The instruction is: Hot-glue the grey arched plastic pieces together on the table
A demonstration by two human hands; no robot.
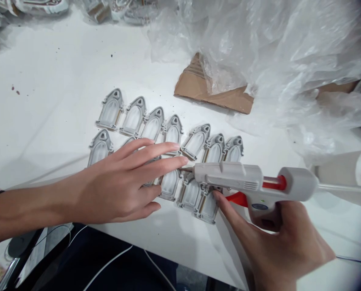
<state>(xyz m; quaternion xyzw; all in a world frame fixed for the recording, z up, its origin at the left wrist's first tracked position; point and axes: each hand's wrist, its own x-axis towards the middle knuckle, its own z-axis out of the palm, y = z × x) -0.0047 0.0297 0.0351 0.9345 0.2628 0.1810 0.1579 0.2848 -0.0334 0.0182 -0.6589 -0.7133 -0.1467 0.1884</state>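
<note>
Right hand [277, 246] is gripping a white glue gun [229, 173], its thumb tip lying by the near row of gray arch-shaped pieces [134, 117]. Left hand [116, 186] is spreading its fingers over the pieces, holding nothing visible, while the nozzle [186, 169] is pointing just beside its fingertips. Two rows are lying on the white table [56, 81]. Beyond, clear plastic [244, 32] is partly covering brown cardboard [211, 93].

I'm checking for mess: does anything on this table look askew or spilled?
Slightly: in the far row, the fifth arched piece from the left leans further right than the fourth beside it. Reddish-brown crumbs lie loose on the white table, toward the left.
</note>
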